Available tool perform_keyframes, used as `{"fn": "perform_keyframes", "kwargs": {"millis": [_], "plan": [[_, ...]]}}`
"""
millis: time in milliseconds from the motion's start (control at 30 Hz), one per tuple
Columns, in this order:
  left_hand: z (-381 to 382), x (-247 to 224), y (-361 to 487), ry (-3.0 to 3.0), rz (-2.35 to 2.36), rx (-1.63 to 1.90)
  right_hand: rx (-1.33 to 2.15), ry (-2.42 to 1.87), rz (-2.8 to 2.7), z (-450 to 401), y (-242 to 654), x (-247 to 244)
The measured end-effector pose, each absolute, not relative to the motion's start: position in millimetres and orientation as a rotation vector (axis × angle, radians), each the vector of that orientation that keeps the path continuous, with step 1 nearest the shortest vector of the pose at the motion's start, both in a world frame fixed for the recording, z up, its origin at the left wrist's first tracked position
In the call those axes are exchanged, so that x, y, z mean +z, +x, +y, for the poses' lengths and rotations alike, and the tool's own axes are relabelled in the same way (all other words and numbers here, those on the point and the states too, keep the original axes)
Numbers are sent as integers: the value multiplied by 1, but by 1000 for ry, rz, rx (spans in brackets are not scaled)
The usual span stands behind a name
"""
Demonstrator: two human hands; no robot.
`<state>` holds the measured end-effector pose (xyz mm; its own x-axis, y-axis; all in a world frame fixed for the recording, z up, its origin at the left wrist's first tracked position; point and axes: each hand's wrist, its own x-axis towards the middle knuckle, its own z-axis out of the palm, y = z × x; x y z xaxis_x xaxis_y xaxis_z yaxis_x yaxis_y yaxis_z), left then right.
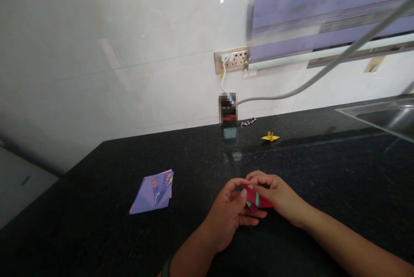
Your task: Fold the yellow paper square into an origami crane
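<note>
A small piece of folded red paper (262, 199) with green bands is held between my two hands over the dark countertop. My left hand (230, 210) pinches its left edge between thumb and forefinger, with the other fingers curving beneath it. From the right, my right hand (280, 195) grips the same paper, and its fingertips meet the left ones at the top. The hands cover part of the paper, so its full shape is hidden. Beyond them stands a yellow origami crane (271, 137). To the left lie several purple patterned paper sheets (153, 193).
Against the tiled wall stands a pixelated dark box (228, 109), with a dark beaded string (248, 122) beside it. A white plug sits in the wall socket (239, 59). A grey cable (300, 87) runs up to the right. The sink edge (371, 125) is at far right.
</note>
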<state>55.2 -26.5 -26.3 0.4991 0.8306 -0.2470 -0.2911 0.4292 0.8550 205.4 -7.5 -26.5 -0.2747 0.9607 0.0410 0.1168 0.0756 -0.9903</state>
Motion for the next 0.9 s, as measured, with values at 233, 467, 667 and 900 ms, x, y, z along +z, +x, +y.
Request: {"fn": "perform_keyframes", "kwargs": {"millis": [233,467,667,900], "plan": [[-24,-23,53,767,763,883,1411,-1007,-1369,-9,208,-25],[-21,-21,50,730,773,945,1317,-909,-1554,-9,211,-24],[-23,-22,52,713,756,988,1275,-952,-1498,-9,210,-25],[-22,-21,51,711,743,986,1264,-978,-1406,-8,211,-26]]}}
